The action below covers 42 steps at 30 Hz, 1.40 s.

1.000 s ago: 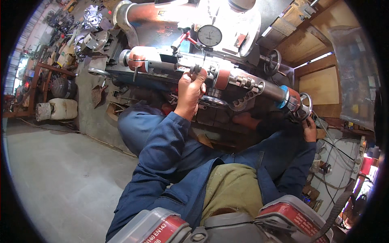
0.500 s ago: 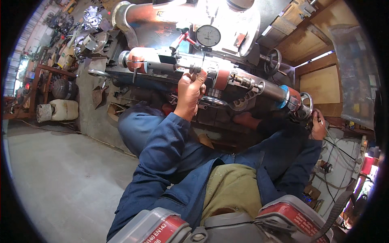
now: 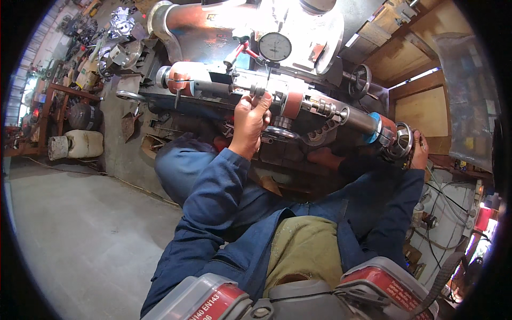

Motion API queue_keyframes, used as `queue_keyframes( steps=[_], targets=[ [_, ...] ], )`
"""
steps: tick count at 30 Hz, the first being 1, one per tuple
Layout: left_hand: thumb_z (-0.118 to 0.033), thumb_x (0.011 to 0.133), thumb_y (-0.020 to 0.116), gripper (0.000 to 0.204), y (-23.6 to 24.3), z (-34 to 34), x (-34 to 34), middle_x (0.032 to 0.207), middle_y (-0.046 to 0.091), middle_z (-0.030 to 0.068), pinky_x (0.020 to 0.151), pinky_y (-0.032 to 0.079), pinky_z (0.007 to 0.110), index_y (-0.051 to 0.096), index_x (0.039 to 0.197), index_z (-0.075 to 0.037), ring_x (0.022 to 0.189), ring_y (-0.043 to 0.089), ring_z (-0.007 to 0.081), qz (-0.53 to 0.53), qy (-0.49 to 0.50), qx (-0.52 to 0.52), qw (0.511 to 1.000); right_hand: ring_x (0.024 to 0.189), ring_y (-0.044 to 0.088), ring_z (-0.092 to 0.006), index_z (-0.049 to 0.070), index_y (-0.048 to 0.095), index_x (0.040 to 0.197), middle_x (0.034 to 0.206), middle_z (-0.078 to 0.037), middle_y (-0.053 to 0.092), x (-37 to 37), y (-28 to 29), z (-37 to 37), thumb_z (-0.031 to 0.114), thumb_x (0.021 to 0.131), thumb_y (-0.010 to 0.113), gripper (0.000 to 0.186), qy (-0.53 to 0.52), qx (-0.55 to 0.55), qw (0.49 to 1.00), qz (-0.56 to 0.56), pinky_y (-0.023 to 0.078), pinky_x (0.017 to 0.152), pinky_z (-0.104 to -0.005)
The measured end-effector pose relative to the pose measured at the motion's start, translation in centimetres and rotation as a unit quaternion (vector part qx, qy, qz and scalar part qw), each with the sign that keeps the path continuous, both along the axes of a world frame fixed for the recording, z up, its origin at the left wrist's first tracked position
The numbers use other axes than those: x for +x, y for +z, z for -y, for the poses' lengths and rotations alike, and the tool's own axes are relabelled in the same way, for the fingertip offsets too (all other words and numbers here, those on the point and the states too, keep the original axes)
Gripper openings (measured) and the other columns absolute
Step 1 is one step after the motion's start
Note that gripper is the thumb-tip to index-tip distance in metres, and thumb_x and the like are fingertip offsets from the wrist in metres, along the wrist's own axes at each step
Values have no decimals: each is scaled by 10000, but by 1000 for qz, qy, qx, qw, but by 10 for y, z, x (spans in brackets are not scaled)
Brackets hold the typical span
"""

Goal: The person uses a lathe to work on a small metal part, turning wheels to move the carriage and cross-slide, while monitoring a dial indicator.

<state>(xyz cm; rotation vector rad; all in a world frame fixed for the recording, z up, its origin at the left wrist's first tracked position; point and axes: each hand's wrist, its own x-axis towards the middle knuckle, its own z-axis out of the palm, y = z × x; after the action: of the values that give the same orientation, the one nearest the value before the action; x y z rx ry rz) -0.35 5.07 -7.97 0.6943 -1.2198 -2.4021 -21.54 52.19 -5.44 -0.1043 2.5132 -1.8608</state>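
My left hand (image 3: 250, 120) is closed on a small steel shaft piece (image 3: 258, 89) mounted in a long machine, its thumb raised against it. Just above, a round dial gauge (image 3: 274, 46) hangs on a red jointed arm (image 3: 240, 50), its thin stem reaching down to that piece. Copper-coloured clamps (image 3: 290, 104) sit along the spindle, with a blue band (image 3: 373, 133) near its right end. My right hand (image 3: 418, 149) holds the rim of a chrome handwheel (image 3: 402, 138) at that end, fingers curled round it and partly hidden.
Metal parts (image 3: 122, 24) crowd the left wall, near a plastic jug (image 3: 80, 144). Another handwheel (image 3: 359, 80) is behind the spindle. A wooden panel (image 3: 418, 109) and cables (image 3: 448, 194) are at right. My bare foot (image 3: 322, 157) lies under the machine; a respirator (image 3: 298, 296) shows at the lower edge.
My right hand has risen along the handwheel's rim, from below it to its right side. My left hand stays in place on the shaft piece.
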Motion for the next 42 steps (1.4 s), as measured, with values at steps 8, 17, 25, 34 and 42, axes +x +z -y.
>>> queue_keyframes(
  steps=[8, 17, 25, 34, 42],
  targets=[
    [-230, 912, 692, 215, 5, -1, 0, 728, 534, -40, 408, 311, 182, 521, 929, -101, 522, 478, 42, 9, 2, -17, 1000, 891, 619, -126, 17, 647, 1075, 997, -38, 668, -26, -27, 0, 299, 990, 564, 306, 45, 50, 998, 13, 497, 778, -257],
    [-231, 943, 652, 217, 2, -3, -3, 741, 496, -30, 455, 333, 197, 491, 967, -88, 547, 474, 71, 2, 2, -11, 1000, 962, 629, -171, 9, 641, 1125, 1080, -59, 667, -23, -57, -11, 151, 954, 562, 236, 101, 251, 963, -10, 494, 862, -302],
    [-238, 963, 620, 213, -2, -3, -4, 706, 478, -37, 435, 317, 193, 491, 1020, -79, 523, 454, 60, 14, -1, -23, 1000, 974, 630, -162, 9, 644, 1113, 1085, -63, 667, -5, -84, -34, 145, 946, 577, 225, 99, -16, 993, 55, 498, 858, -310],
    [-210, 932, 669, 246, -1, -7, -5, 786, 518, -14, 472, 381, 194, 491, 992, -51, 535, 474, 49, 50, 4, -36, 998, 1009, 633, -171, -3, 645, 1101, 1102, -85, 665, 12, -99, -68, 160, 942, 590, 235, 84, 46, 994, 46, 498, 877, -330],
    [-71, 864, 695, 285, 34, -64, 29, 965, 612, 81, 720, 488, 266, 563, 1114, -29, 790, 611, 138, -131, 38, -383, 914, 889, 628, -216, -20, 576, 1152, 970, -123, 652, 88, 47, 0, 484, 1023, 339, 572, -9, -74, 997, 14, 490, 808, -332]
  ],
)
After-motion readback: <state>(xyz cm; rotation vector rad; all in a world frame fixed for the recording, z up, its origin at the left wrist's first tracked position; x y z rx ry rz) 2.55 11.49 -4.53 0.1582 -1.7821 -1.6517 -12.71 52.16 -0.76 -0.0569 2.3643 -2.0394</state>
